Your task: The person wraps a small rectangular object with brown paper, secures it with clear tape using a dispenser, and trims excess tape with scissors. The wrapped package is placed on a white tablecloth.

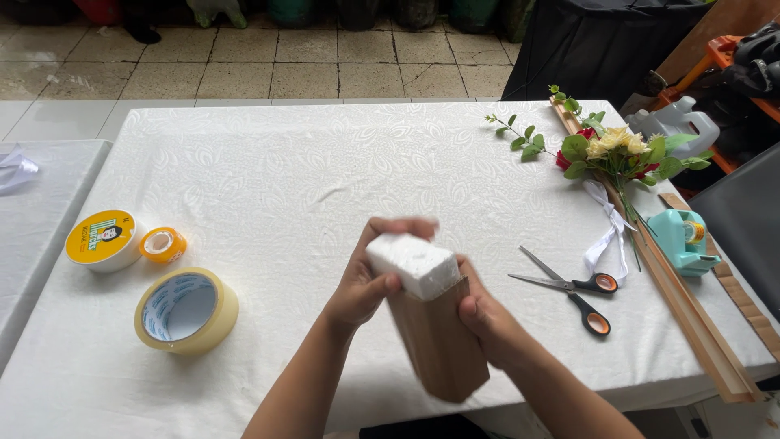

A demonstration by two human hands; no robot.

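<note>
A tall brown wooden box (439, 345) is tilted above the white tablecloth (276, 179), with a white foam block (412, 263) sticking out of its top. My left hand (370, 280) grips the foam block, fingers curled over its far side and thumb on its near face. My right hand (486, 319) clasps the box's right side just below the foam.
A large roll of yellowish tape (186, 310), a small orange tape roll (162, 245) and a yellow round tin (103, 239) lie at left. Scissors (573, 291), a teal tape dispenser (686, 239), a flower bouquet with white ribbon (613, 154) and wooden slats (695, 325) lie at right.
</note>
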